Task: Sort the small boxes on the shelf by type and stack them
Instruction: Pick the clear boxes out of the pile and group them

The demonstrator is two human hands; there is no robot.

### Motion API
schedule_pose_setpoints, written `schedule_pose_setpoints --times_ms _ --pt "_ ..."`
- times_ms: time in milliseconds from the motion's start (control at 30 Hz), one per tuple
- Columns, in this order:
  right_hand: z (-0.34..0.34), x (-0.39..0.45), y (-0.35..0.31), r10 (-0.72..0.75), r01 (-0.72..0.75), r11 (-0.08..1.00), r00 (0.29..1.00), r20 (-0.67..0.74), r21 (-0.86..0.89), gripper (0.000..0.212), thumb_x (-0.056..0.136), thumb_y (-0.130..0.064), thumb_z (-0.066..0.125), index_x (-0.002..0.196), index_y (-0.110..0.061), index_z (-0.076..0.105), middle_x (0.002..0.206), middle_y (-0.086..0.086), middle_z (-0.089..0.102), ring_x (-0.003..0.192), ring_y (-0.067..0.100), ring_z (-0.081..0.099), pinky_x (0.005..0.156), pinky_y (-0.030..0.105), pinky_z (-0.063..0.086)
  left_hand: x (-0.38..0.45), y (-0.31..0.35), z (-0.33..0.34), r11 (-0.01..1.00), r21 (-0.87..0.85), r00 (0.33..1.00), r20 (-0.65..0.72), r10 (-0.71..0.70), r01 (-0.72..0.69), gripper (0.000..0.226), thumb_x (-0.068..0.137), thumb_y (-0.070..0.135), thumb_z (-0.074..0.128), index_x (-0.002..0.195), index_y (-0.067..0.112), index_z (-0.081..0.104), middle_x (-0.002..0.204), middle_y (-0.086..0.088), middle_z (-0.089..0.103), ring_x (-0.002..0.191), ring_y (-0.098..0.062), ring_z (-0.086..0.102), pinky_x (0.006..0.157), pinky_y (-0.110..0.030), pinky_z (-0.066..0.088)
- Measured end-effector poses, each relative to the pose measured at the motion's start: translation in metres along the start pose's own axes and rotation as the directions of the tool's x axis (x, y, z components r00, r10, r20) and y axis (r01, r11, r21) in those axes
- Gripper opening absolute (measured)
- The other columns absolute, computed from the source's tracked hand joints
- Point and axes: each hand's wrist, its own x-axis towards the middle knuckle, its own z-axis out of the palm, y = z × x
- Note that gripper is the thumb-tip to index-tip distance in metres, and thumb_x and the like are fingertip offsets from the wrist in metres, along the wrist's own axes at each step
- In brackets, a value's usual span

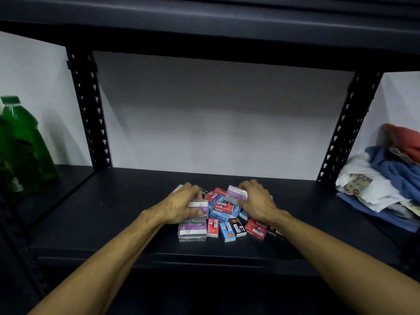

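A jumbled heap of small boxes [223,212] lies on the dark shelf [113,212]: red, blue and black staple boxes mixed with clear paper clip boxes bearing purple labels. My left hand [181,202] grips one clear paper clip box [200,209] at the heap's left side. Just in front of it a second clear paper clip box [192,230] rests on the shelf. My right hand [255,200] holds a third clear paper clip box [236,193], tilted and raised over the back of the heap. Several staple boxes [229,230] lie along the front.
Green bottles [25,142] stand in the bay to the left, behind a perforated upright [91,110]. A pile of folded cloths and papers [381,178] fills the bay to the right. Another shelf board [204,28] runs overhead. A white wall backs the shelf.
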Motion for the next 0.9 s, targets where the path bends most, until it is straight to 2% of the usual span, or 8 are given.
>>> schedule_pose_setpoints --times_ms 133,333,433,633,733,900 --pt "0.0 0.0 -0.001 0.01 -0.01 0.999 1.0 0.009 0.031 0.051 0.086 -0.033 0.072 0.131 -0.022 0.05 0.127 0.002 0.05 0.11 0.017 0.054 0.093 0.04 0.051 -0.001 0.001 0.003 1.0 -0.009 1.0 -0.023 0.007 -0.007 0.026 0.087 0.027 0.071 0.101 0.026 0.049 0.107 0.011 0.047 0.093 -0.009 0.057 0.067 -0.017 0.047" --pt "-0.002 -0.002 -0.003 0.013 -0.014 0.998 1.0 0.018 0.068 0.05 0.086 -0.029 0.073 0.129 -0.021 0.05 0.126 0.001 0.048 0.108 0.017 0.056 0.09 0.041 0.055 -0.002 0.0 -0.001 0.998 -0.068 1.0 0.014 -0.007 0.008 0.028 0.089 0.014 0.068 0.108 0.025 0.051 0.11 0.012 0.05 0.097 -0.009 0.06 0.071 -0.022 0.055" --pt "-0.001 -0.003 -0.005 0.016 -0.016 0.996 1.0 0.005 0.093 0.047 0.085 -0.026 0.074 0.125 -0.02 0.051 0.123 0.001 0.049 0.104 0.015 0.058 0.087 0.039 0.056 -0.004 0.001 -0.003 0.993 -0.115 0.999 0.032 0.002 0.002 0.028 0.09 0.01 0.066 0.111 0.021 0.053 0.105 0.015 0.054 0.093 -0.006 0.062 0.067 -0.019 0.055" --pt "-0.003 -0.008 -0.01 0.03 -0.034 0.99 0.999 0.025 0.136 0.037 0.086 -0.022 0.073 0.108 -0.028 0.044 0.114 -0.002 0.062 0.095 0.014 0.065 0.082 0.042 0.059 -0.003 -0.005 -0.005 0.988 -0.153 0.998 0.059 -0.011 0.02 0.031 0.09 0.009 0.066 0.113 0.025 0.054 0.111 0.011 0.06 0.097 -0.008 0.065 0.073 -0.026 0.059" --pt "-0.007 -0.009 -0.01 0.043 -0.051 0.986 0.998 0.054 0.157 0.031 0.089 -0.02 0.069 0.106 -0.028 0.044 0.112 -0.001 0.065 0.091 0.014 0.066 0.079 0.04 0.06 -0.001 -0.006 -0.006 0.985 -0.169 0.998 0.067 -0.017 0.028 0.032 0.09 0.008 0.067 0.113 0.026 0.055 0.111 0.01 0.06 0.098 -0.008 0.064 0.069 -0.021 0.056" --pt "-0.015 -0.01 -0.013 0.039 -0.058 0.977 0.995 0.095 0.206 0.027 0.091 -0.019 0.067 0.105 -0.026 0.045 0.11 -0.001 0.065 0.082 0.011 0.067 0.071 0.033 0.061 0.003 -0.011 -0.012 0.979 -0.199 0.998 0.058 -0.039 0.05 0.033 0.088 0.008 0.069 0.111 0.028 0.057 0.112 0.005 0.063 0.093 -0.011 0.066 0.07 -0.024 0.058"
